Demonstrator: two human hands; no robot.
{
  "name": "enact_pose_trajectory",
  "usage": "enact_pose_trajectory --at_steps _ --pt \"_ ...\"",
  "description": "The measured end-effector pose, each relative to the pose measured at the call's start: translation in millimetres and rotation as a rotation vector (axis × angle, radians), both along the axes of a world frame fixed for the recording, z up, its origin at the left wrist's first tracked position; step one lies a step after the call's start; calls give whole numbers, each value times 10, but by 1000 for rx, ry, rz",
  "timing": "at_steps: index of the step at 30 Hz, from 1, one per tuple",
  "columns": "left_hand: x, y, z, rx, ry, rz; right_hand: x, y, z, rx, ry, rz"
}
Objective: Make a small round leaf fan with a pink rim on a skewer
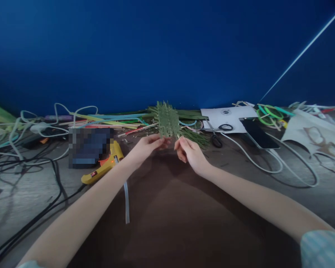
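Note:
A small square mat woven from green leaf strips (pixel 168 120) stands upright above the brown work surface (pixel 173 216). My left hand (pixel 148 146) pinches its lower left edge. My right hand (pixel 190 152) is closed in a pinch at the mat's lower right corner, on a thin strip end. Loose strip ends stick out all round the mat.
A yellow glue gun (pixel 106 167) and a blurred dark box (pixel 89 147) lie to the left, among cables (pixel 30 163). Scissors (pixel 216 138), a white paper (pixel 229 117), a phone (pixel 259 134), coloured bands (pixel 269 113) and white cable loops (pixel 268 163) lie to the right. Green strips (pixel 192 136) lie behind the mat.

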State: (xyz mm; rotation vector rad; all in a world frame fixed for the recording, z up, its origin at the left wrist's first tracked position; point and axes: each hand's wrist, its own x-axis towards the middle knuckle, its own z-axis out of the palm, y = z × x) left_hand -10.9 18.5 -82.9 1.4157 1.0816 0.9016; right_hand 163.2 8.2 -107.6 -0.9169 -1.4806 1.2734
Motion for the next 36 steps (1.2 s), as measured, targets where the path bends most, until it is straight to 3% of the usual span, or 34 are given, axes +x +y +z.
enact_pose_trajectory --at_steps 6,14,17,21,24,27,31,36 --pt "117 -70 8 -78 -280 9 -198 -13 25 -24 7 89" --pt "118 -47 -47 -12 -229 158 -185 20 55 36 -198 161" --pt "93 -26 -14 37 -163 246 -3 192 117 125 -376 112" --pt "44 -12 43 106 -37 351 455 522 290 230 -736 -132" --pt "29 -24 45 179 60 400 884 697 402 218 -1138 -257" --pt "37 -38 20 222 113 432 1225 755 432 107 -1453 -267" --pt "51 -39 -5 228 125 421 1389 746 378 51 -1589 -212" --pt "45 -37 -12 228 64 416 1354 752 317 60 -1635 -262"
